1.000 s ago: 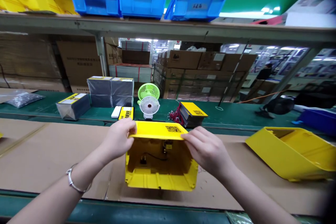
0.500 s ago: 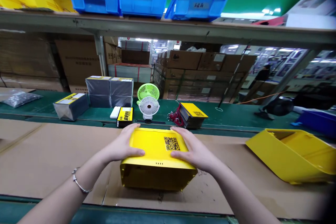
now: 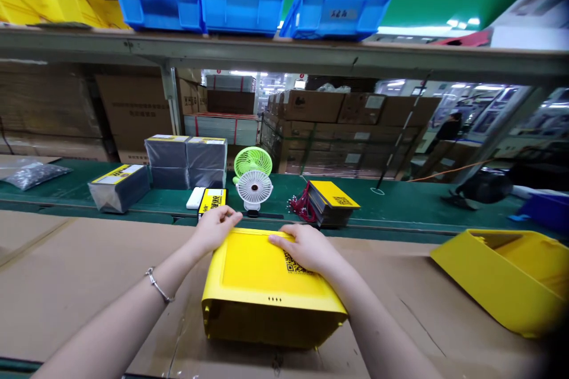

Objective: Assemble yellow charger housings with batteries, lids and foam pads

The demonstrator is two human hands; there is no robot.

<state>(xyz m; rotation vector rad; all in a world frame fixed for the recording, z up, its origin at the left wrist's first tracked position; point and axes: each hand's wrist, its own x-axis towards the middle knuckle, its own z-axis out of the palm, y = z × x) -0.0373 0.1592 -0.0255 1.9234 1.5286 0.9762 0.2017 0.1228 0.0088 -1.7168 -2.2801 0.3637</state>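
Observation:
A yellow plastic box [image 3: 253, 272] with a QR code on top rests on the brown cardboard, its open side facing me. My right hand [image 3: 306, 246] grips the box's far top edge, partly covering the code. At the far left corner of the box is my left hand [image 3: 219, 226], thumb and fingertips brought together; whether something small is between them is hidden. Just beyond stand a white fan [image 3: 254, 188] and a green fan [image 3: 252, 161]. A black and yellow package [image 3: 213, 198] lies behind my left hand.
Another yellow box [image 3: 502, 284] lies on the cardboard [image 3: 111, 284] at right. Wrapped grey boxes [image 3: 186, 163] and a stack of yellow-topped cards [image 3: 333, 194] stand behind. Blue bins [image 3: 244, 6] line the shelf above. A distant person [image 3: 448, 127] is visible.
My left hand has come off the box's top to its far left corner, fingers drawn together. My right hand has shifted to the far edge. The box appears closer to me.

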